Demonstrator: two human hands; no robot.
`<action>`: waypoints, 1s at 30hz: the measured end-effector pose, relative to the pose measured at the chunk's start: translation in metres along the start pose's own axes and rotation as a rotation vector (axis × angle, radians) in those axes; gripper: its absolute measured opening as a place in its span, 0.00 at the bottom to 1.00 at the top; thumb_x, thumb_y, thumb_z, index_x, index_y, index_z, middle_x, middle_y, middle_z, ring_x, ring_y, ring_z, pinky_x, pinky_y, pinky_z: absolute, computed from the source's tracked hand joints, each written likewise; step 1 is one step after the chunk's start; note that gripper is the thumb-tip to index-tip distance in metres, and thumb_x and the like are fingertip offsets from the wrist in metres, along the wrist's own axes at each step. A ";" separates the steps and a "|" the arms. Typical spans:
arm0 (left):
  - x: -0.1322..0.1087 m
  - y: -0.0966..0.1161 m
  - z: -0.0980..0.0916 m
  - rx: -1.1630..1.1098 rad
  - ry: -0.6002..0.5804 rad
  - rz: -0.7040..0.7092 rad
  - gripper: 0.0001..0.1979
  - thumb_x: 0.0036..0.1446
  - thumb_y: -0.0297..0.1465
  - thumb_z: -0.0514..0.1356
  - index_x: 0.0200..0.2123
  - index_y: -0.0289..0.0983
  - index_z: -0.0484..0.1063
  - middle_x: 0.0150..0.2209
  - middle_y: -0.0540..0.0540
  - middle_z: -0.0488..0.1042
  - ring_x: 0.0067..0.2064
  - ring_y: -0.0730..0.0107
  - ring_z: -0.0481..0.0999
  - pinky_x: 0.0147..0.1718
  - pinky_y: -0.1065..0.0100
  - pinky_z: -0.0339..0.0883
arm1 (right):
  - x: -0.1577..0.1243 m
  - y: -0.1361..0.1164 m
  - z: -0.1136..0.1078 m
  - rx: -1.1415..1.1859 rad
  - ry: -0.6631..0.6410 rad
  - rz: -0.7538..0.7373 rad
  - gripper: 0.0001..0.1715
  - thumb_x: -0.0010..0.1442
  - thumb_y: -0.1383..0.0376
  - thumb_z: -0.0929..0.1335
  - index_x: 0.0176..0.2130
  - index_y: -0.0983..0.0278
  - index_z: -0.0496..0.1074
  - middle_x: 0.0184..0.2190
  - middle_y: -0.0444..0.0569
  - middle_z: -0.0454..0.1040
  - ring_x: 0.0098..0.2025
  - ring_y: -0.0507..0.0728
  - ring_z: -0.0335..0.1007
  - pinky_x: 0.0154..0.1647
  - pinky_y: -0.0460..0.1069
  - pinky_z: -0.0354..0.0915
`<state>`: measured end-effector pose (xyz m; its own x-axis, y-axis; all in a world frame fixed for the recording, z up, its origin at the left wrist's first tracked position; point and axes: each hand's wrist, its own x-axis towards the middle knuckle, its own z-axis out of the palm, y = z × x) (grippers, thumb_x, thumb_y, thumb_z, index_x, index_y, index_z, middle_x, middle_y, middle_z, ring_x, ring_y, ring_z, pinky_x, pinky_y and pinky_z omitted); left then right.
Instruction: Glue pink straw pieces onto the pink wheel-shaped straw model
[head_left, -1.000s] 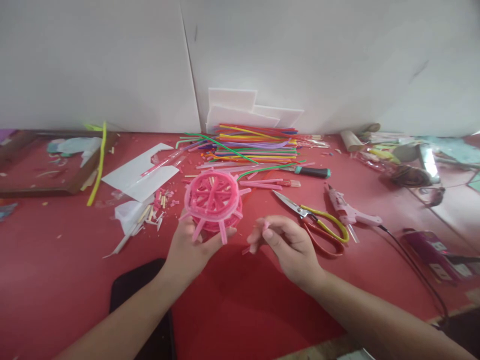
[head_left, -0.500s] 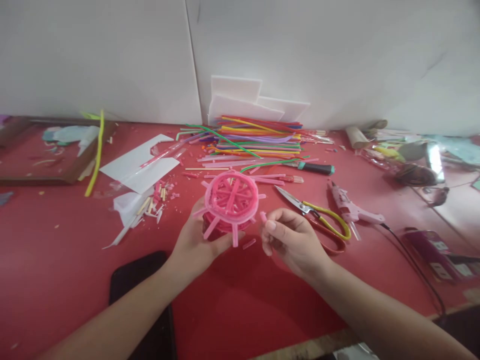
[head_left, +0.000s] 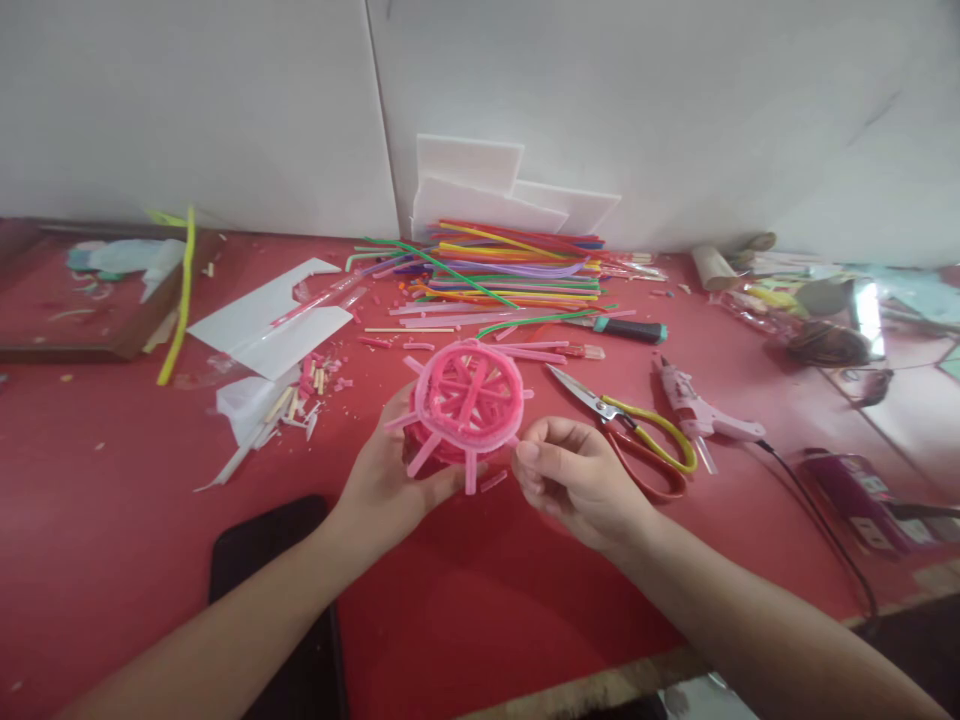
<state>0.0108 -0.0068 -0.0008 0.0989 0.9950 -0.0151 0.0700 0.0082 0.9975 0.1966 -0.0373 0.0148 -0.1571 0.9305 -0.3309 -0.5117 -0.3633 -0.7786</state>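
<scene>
A pink wheel made of pipe cleaners or fuzzy sticks (head_left: 469,395) is held up over the red table, with short pink pegs sticking out around its rim. My left hand (head_left: 394,470) grips it from the left and below, the thumb under the near side. At the wheel's lower right rim my right hand (head_left: 566,470) pinches a short pink stick piece (head_left: 515,443), whose tip meets the rim. Another short pink piece (head_left: 494,482) lies on the table just below the wheel.
Yellow-and-red-handled scissors (head_left: 626,425), a pink glue gun (head_left: 697,405) and a purple power strip (head_left: 855,495) lie to the right. Coloured sticks (head_left: 517,265) and a utility knife (head_left: 630,330) are behind. A black phone-like slab (head_left: 277,560) rests under my left forearm; white card (head_left: 270,320) lies left.
My right hand has moved slightly left, bringing the small pink piece from beside the wheel to its rim. The wheel has shifted a little to the right in view.
</scene>
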 end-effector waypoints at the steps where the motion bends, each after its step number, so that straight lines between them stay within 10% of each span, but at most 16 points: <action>1: 0.000 -0.001 0.000 0.018 -0.033 0.006 0.24 0.36 0.25 0.75 0.40 0.42 0.75 0.44 0.43 0.81 0.58 0.45 0.76 0.57 0.45 0.72 | 0.000 0.000 0.000 -0.003 0.004 0.002 0.21 0.43 0.59 0.82 0.21 0.64 0.71 0.13 0.39 0.68 0.14 0.45 0.57 0.12 0.40 0.52; 10: -0.001 -0.001 -0.003 0.082 -0.091 -0.006 0.19 0.41 0.29 0.74 0.39 0.42 0.76 0.58 0.40 0.75 0.61 0.45 0.74 0.59 0.44 0.70 | 0.000 0.002 -0.001 -0.040 0.013 0.021 0.22 0.43 0.58 0.83 0.22 0.64 0.71 0.13 0.38 0.67 0.14 0.45 0.57 0.12 0.40 0.52; 30: 0.000 -0.002 -0.002 0.075 -0.017 0.009 0.36 0.35 0.27 0.76 0.51 0.45 0.74 0.54 0.42 0.79 0.58 0.47 0.77 0.53 0.51 0.75 | 0.001 0.000 -0.002 -0.047 0.013 0.045 0.22 0.43 0.59 0.82 0.22 0.65 0.70 0.12 0.37 0.66 0.13 0.44 0.54 0.11 0.40 0.48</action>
<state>0.0084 -0.0062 -0.0027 0.1167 0.9931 -0.0082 0.1435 -0.0087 0.9896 0.1981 -0.0367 0.0132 -0.1676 0.9127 -0.3726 -0.4638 -0.4066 -0.7872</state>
